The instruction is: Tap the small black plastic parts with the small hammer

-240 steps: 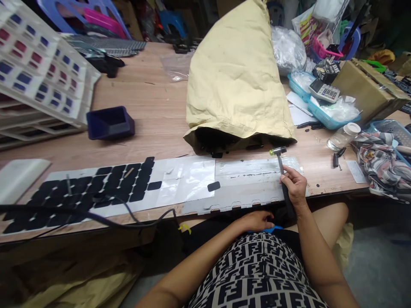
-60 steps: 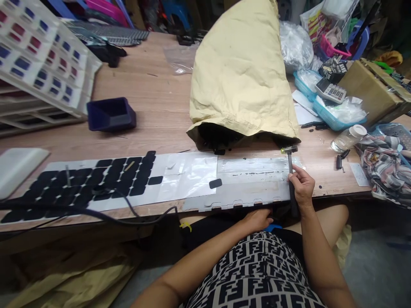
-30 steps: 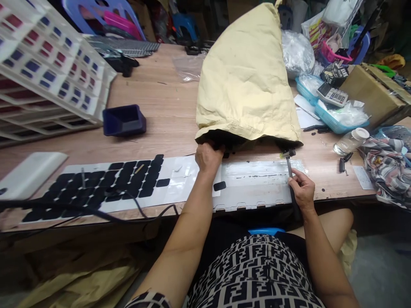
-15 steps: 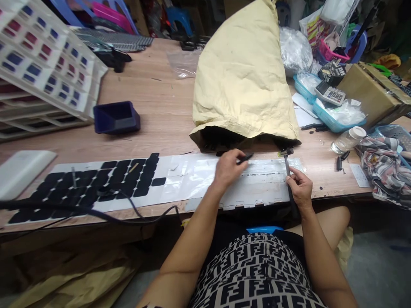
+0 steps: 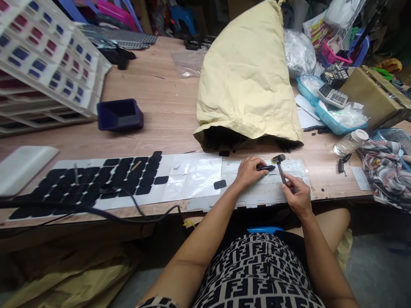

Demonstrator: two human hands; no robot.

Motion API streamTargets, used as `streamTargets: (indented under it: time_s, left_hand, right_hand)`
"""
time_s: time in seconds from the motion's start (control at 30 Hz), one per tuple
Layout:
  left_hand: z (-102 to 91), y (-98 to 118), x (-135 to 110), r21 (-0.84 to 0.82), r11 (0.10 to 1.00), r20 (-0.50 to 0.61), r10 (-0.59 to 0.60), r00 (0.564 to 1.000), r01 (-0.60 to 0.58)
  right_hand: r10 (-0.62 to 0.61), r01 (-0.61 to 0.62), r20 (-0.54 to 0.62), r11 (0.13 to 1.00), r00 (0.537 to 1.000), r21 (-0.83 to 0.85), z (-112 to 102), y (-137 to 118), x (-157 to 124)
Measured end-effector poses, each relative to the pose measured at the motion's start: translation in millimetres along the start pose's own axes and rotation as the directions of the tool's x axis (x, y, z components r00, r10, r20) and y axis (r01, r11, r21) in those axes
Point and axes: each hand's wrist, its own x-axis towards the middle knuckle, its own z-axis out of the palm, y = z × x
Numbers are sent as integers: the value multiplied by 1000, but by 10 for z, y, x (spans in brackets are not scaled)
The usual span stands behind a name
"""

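Together over grey board (image 5: 258, 197), left hand (image 5: 249, 172) pinching black piece (image 5: 266, 168), right hand (image 5: 298, 194) gripping hammer (image 5: 281, 170); paper sack (image 5: 245, 81) behind

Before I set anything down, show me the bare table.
Bare wood shows between the purple bin and paper sack; a smaller patch, with a black speck, lies between grey board and white card. Crowded: the right, around blue baskets, and that board, under left hand and right hand.

This looks like a small workshop: a hammer (image 5: 278, 159) is held above a worktop (image 5: 157, 100) crowded with flat black pieces (image 5: 149, 175), a tan sack (image 5: 247, 77) and a blue basket (image 5: 337, 126).
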Motion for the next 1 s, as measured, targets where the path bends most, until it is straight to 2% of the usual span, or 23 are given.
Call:
streamTargets:
  time_s: [0.13,0.27,0.4,0.6,0.8,1.0]
  left_hand:
    - [-8,35,7,-13,1000,8,-18,1000,18]
    - [-26,69,23,-7,999,9,-46,999,46]
    - [-31,74,31,-7,998,18,-68,998,68]
    - [-23,60,25,-18,998,11,-57,998,57]
    - [-34,65,19,-24,998,21,-51,998,52]
    - [-19,38,31,-1,999,9,-38,999,38]
  right_hand:
    - [-118,119,18,990,993,-80,-14,-181,19]
    - [-134,143,72,977,988,-155,57,-219,17]
    - [-94,112,99,973,991,-202,110,-190,2]
    - [-70,73,25,980,997,-185,32,-197,13]
    - [-12,21,56,987,998,-159,37,-84,2]
    - [92,-96,-63,994,994,-58,31,141,163]
